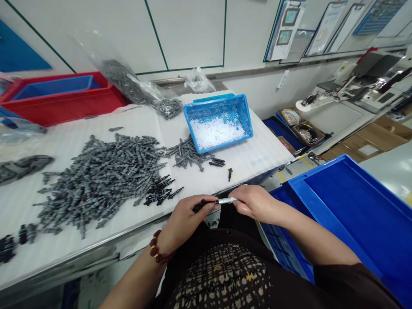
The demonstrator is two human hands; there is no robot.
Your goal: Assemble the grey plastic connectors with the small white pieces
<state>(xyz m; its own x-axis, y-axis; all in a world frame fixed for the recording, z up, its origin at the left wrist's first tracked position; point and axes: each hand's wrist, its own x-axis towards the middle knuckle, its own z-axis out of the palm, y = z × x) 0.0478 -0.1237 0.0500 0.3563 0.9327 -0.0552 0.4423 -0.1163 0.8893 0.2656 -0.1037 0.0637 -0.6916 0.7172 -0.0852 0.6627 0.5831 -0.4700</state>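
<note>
Close to my body, just off the table's front edge, my left hand [189, 214] is closed around a slim black plastic part [200, 205]. My right hand [252, 202] pinches a white and silver pen-like tool [227, 200], whose tip meets the end of the black part. A big heap of grey connector-like parts [106, 180] lies on the table to the left. At its right side is a small group of black parts [159, 189]. Beyond my hands stands a blue bin [222, 122] of small white rings [219, 132].
A red crate [64, 113] with a blue bin inside stands at the back left. Clear bags of grey parts [138, 90] lean by the wall. One black piece [230, 174] lies near the table's front edge. Large blue trays [350, 214] are at my right.
</note>
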